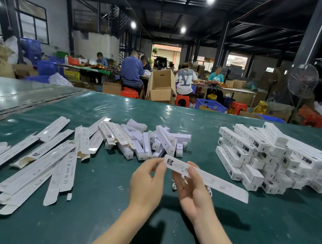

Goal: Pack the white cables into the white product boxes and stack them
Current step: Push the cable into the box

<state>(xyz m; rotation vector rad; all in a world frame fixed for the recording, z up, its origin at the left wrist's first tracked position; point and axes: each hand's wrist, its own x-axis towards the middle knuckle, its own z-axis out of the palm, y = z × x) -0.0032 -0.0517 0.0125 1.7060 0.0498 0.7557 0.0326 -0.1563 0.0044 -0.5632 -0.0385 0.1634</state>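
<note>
Over the near middle of the tabletop [105, 225], the left hand [147, 182] pinches one end of a white product box [219, 182] and the right hand [191, 188] grips it; its contents are hidden. A white cable [174, 186] peeks out beneath. Flattened boxes [38, 160] lie toward the left edge, and closed boxes [271, 163] are stacked by the right edge.
</note>
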